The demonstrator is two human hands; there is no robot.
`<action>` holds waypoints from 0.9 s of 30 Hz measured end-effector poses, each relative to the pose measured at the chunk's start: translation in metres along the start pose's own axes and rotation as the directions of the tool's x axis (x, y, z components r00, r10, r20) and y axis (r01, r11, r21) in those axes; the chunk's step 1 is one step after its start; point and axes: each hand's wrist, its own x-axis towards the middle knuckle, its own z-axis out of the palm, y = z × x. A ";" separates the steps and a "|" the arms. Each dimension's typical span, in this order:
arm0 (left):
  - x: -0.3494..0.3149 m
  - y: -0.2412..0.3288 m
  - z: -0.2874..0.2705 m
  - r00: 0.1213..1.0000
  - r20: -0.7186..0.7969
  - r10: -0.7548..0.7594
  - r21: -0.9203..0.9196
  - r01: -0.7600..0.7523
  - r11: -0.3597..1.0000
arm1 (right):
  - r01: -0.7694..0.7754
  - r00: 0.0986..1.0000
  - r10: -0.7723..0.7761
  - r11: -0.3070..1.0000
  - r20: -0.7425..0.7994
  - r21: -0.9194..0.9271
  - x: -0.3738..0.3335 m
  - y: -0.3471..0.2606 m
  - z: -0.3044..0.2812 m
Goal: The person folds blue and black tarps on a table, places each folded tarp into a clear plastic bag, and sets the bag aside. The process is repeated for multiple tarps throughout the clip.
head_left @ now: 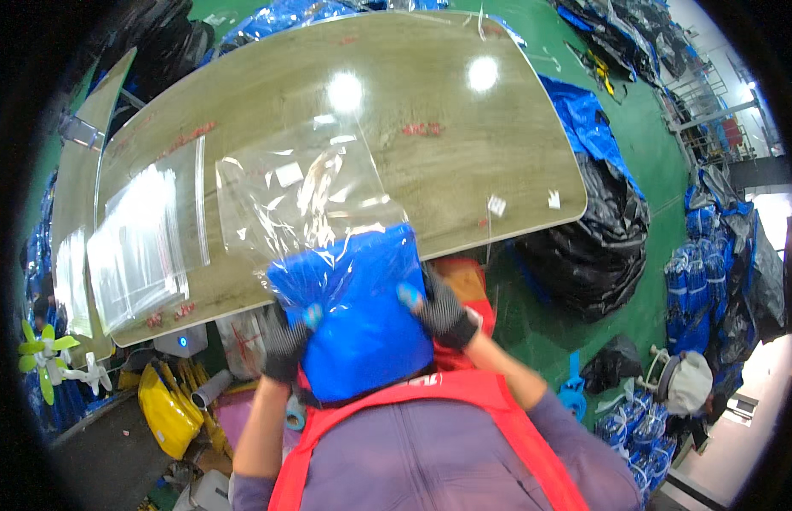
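A folded blue sheet (362,353), shiny like tarpaulin, is between my hands at the table's near edge, close against my body. A clear plastic bag (307,192) covers its far part, and the bag's loose end lies over the tabletop. At the sheet's left side my left hand (287,345), in a dark knit glove, grips it with the thumb on top. My right hand (443,315), gloved alike, holds the right side the same way, thumb on the blue surface. The fingers beneath are hidden.
Flat clear bags (140,230) are stacked on the left of the worn brown table (464,170). A black and blue tarpaulin heap (583,247) lies right of it. A small green-bladed fan (45,351) stands at left. Strapped blue bundles (698,281) are piled at far right.
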 end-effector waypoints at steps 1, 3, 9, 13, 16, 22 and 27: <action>-0.013 -0.003 -0.001 0.998 -0.037 -0.050 0.122 0.054 0.991 | -0.020 1.000 0.017 0.990 0.024 0.136 -0.015 0.001 0.004; -0.036 -0.014 0.001 0.991 -0.033 0.126 0.149 -0.120 0.982 | -0.031 0.979 0.003 0.990 0.204 0.134 -0.042 0.010 -0.001; -0.048 -0.031 -0.003 0.959 0.186 -0.215 -0.029 0.224 0.974 | -0.319 0.930 0.313 0.948 0.195 0.002 -0.059 0.033 -0.020; -0.026 -0.011 -0.011 0.951 0.199 -0.237 0.298 0.172 0.939 | -0.198 0.926 0.231 0.971 0.299 -0.137 -0.047 0.023 -0.039; 0.003 0.007 -0.022 1.000 0.011 0.004 0.146 -0.006 0.989 | -0.067 0.985 0.137 0.866 0.107 -0.496 -0.021 0.016 -0.064; 0.052 0.003 -0.020 0.998 0.044 0.046 0.155 -0.053 0.986 | 0.070 0.989 -0.062 0.996 -0.137 0.052 0.027 0.015 -0.037; -0.011 0.005 0.000 0.966 0.245 -0.076 0.079 0.059 0.995 | -0.052 0.987 0.101 0.935 -0.124 0.352 -0.061 0.017 0.001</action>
